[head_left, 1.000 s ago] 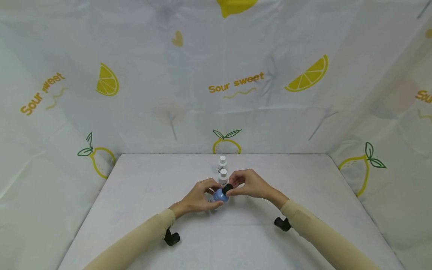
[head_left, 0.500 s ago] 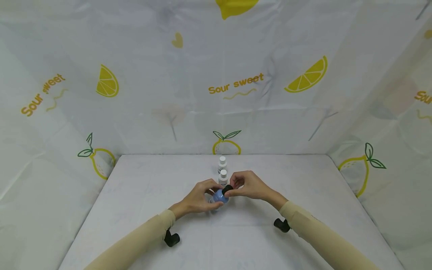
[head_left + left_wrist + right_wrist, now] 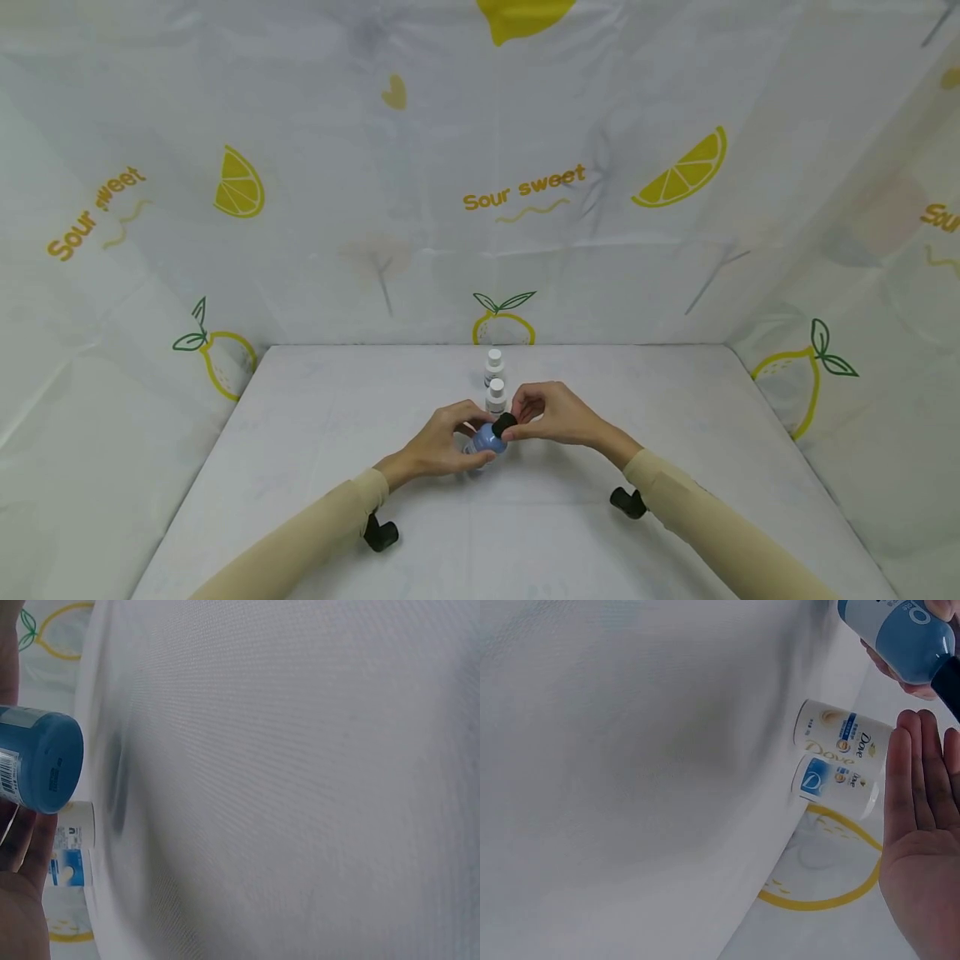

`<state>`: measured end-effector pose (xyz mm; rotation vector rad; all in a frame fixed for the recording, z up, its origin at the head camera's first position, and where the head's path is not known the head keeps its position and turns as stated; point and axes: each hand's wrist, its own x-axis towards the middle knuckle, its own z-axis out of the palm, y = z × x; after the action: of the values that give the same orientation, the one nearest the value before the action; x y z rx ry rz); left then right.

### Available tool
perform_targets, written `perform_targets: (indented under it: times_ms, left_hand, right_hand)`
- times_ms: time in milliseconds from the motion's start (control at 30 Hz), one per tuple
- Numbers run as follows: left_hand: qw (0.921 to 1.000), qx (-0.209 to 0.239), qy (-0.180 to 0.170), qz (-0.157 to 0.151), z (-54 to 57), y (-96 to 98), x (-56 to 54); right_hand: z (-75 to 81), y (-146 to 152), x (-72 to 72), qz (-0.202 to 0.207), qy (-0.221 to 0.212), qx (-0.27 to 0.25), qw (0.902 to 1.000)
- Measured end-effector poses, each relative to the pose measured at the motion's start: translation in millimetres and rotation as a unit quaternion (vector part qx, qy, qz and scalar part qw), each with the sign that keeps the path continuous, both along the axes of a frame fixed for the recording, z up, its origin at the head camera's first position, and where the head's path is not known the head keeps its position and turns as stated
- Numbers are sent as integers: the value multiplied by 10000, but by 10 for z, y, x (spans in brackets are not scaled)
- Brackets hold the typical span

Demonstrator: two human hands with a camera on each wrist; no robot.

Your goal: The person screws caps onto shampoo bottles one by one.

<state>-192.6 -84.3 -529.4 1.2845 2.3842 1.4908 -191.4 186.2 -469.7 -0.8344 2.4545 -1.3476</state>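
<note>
My left hand (image 3: 438,442) grips a blue bottle (image 3: 486,438) round its body, the thumb on the near side. The bottle is tilted, its neck towards the right and its underside exposed in the left wrist view, raised off the cloth. At the neck is a black cap (image 3: 503,425), which my right hand (image 3: 558,412) pinches between thumb and fingers. Printed lettering and a barcode label show on the blue bottle (image 3: 41,761) in the left wrist view. The right wrist view shows the black cap (image 3: 949,688) beside the right fingers; the thumb is out of sight there.
Just behind the hands stands a white Dove bottle (image 3: 496,397), with another white bottle (image 3: 493,367) farther back. Black wrist devices (image 3: 381,533) hang under both sleeves. A lemon-print curtain (image 3: 405,275) rises at the back and sides of the white table (image 3: 330,400).
The right fingertips shift very slightly at the black cap. The left hand and the blue bottle stay in nearly the same place.
</note>
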Motion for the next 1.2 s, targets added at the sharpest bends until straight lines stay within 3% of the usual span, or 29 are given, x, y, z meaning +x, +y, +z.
perform_targets:
  times_ms: [133, 333, 500, 867, 1200]
  left_hand:
    - [10000, 40, -52, 25, -16, 3, 0]
    - [9999, -3, -133, 21, -56, 7, 7]
    - [10000, 60, -69, 8, -76, 6, 6]
    - [9999, 80, -67, -15, -92, 19, 6]
    - [9999, -28, -162, 21, -86, 23, 26]
  right_hand:
    - [22, 45, -28, 252, -244, -363, 9987]
    - [25, 103, -76, 1062, -849, -816, 9873]
    - [4, 99, -88, 1419, -840, -864, 9825]
    - [-9, 59, -84, 1391, -793, -963, 9824]
    - [-17, 47, -60, 913, -664, -437, 9926]
